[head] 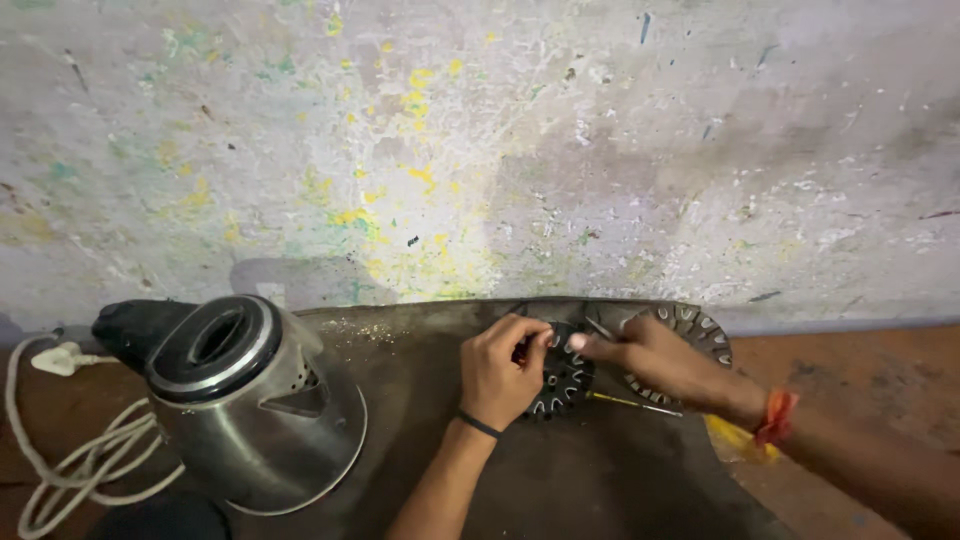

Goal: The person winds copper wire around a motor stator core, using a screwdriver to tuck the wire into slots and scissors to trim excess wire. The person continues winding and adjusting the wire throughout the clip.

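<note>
- in the middle of the frame, on a dark mat (600, 480) spread over the reddish floor, both hands meet over a small round dark part (562, 382) with a ring of pale slots along its edge.
- the left hand (503, 372) comes up from the bottom centre, a thin dark band on its wrist; its fingers curl over the left side of the round part, pinching its rim.
- the right hand (645, 358) reaches in from the lower right, an orange thread around its wrist; its fingertips are drawn together and press on the top right of the same part. i cannot tell whether it holds a tool.
- just behind the right hand lies a second, larger slotted disc (700, 330), partly hidden by that hand.
- a thin yellow-handled tool (632, 403) lies on the mat just below the right hand.
- at the lower left stands a steel electric kettle (255, 400), tilted, with a black lid.
- a white cord (70, 440) with its plug loops at the far left edge.
- a paint-speckled wall (500, 140) fills the upper half.
</note>
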